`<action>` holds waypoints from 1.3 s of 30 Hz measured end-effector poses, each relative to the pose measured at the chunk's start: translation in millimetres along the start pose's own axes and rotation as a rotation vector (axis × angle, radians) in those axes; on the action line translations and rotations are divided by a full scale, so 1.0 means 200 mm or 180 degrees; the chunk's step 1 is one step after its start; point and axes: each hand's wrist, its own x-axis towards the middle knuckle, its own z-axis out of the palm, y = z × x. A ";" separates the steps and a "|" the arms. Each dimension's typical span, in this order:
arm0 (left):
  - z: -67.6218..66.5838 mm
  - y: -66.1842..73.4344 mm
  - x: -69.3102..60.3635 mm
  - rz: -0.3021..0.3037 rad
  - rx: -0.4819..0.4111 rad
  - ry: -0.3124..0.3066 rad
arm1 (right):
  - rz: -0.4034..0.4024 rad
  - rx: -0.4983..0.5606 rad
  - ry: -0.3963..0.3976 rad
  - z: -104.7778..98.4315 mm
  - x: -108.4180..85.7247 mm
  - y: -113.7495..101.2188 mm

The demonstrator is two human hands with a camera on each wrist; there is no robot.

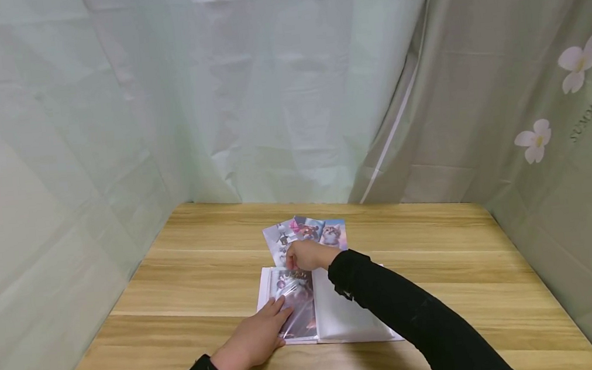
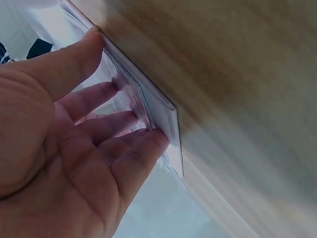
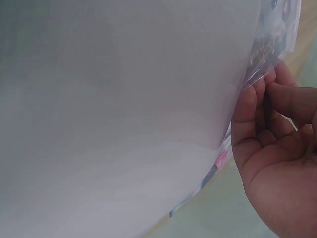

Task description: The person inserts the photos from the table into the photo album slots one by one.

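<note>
An open album point(image 1: 350, 315) lies on the table, with a picture point(image 1: 298, 308) in the clear sleeve of its left page. The left hand point(image 1: 258, 332) rests with spread fingers on that page's lower left; in the left wrist view the hand point(image 2: 94, 139) has its fingertips on the page and its thumb at the album's edge. At the top of the left page the right hand point(image 1: 307, 255) has curled fingers; in the right wrist view this hand point(image 3: 277, 134) pinches the top edge of the clear sleeve point(image 3: 265, 69). The right page point(image 3: 114, 109) is blank white.
Behind the album several loose picture cards point(image 1: 333, 233) lie overlapping on the wooden table point(image 1: 202, 263). Pale curtains point(image 1: 277, 92) hang behind and on both sides, the right one with printed white flowers. The right sleeve point(image 1: 418, 309) crosses over the album's right page.
</note>
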 end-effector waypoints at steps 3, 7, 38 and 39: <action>0.00 0.00 0.00 0.0009 0.0007 0.0008 | 0.0001 -0.0009 -0.0020 0.00 0.00 0.01; 0.00 0.00 0.00 0.0015 0.0021 0.0007 | -0.0004 -0.0006 -0.0033 0.01 0.01 0.01; -0.02 0.01 -0.01 0.0051 -0.0014 0.0033 | -0.0056 0.0359 0.0416 -0.23 -0.06 0.20; -0.02 0.01 -0.01 0.0052 -0.0012 0.0038 | -0.0096 0.0310 0.0500 -0.24 -0.06 0.22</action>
